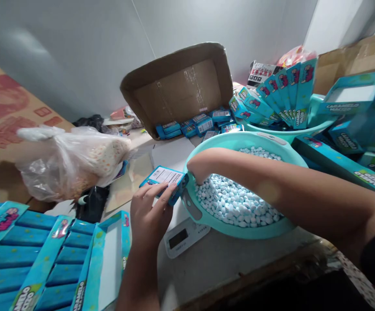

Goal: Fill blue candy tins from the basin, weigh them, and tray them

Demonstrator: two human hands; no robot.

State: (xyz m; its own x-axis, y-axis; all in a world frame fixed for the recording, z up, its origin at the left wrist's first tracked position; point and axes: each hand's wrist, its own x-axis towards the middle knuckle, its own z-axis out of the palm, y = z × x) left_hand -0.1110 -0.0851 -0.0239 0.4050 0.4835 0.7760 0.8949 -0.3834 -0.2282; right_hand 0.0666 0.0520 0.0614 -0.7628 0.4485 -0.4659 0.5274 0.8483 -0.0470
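Note:
My left hand is closed on a small blue candy box, its printed white panel facing up. The box's right end lies against the rim of a turquoise basin. Many pale blue candies fill the basin. My right hand reaches over them to the left rim, close to the box's end. Its fingers are curled down and mostly hidden, so I cannot make out what they hold. A white digital scale sits partly under the basin.
Blue display cartons stand at the lower left. Behind the basin, a cardboard box lies tilted with small blue boxes at its mouth. A second basin holds upright cartons. A clear plastic bag rests at left.

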